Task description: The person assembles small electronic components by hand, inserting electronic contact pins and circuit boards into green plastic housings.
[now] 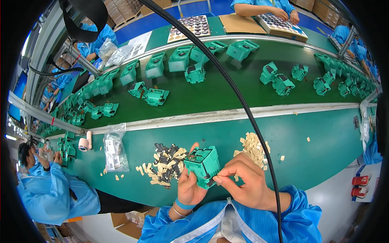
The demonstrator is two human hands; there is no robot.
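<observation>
A green plastic housing point(201, 164) with black parts on it is held up over the green table, tilted, in my left hand point(189, 187). The fingers and thumb of that hand wrap round its left side and underside. My right hand point(247, 180) pinches at the housing's lower right corner, thumb and forefinger pressed together by a small dark part there; what sits between the fingertips is too small to make out. Left of the housing lies a pile of small black pieces mixed with beige paper scraps point(165, 162). Beyond my right hand is a heap of beige scraps point(252, 149).
Behind a pale rail point(194, 118) runs a green conveyor belt point(227, 95) with many green housings. A clear bag point(116, 148) and a small pink fan point(85, 141) stand left on the table. A black cable point(239, 85) hangs across the view. Co-workers sit left and opposite.
</observation>
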